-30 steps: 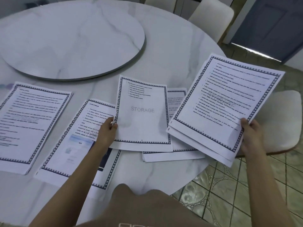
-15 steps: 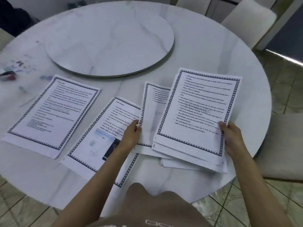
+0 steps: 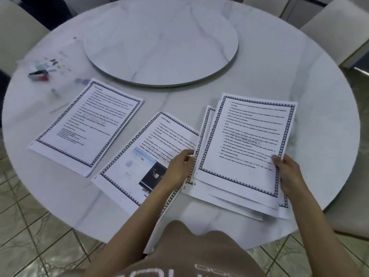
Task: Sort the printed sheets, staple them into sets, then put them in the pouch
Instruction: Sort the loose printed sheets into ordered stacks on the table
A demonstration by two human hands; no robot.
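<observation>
Bordered printed sheets lie in piles on the round marble table [image 3: 259, 62]. A left pile [image 3: 87, 126] and a middle pile [image 3: 147, 156] with a picture page on top lie flat. My right hand [image 3: 287, 174] grips the right edge of a stack of sheets [image 3: 247, 140] held over the right pile [image 3: 229, 198]. My left hand [image 3: 180, 166] pinches the left edge of a sheet just under that stack. A dark stapler [image 3: 38, 74] sits at the far left on a clear patterned pouch [image 3: 54, 62].
A marble turntable [image 3: 161, 41] fills the table's middle. White chairs stand at the back right [image 3: 337, 31], the back left [image 3: 16, 31] and the right [image 3: 349, 218]. Tiled floor [image 3: 30, 236] lies below the near edge.
My right hand has brought its stack leftward and down over the right pile, covering the STORAGE sheet that my left hand holds. The view has shifted left, showing the stapler and pouch.
</observation>
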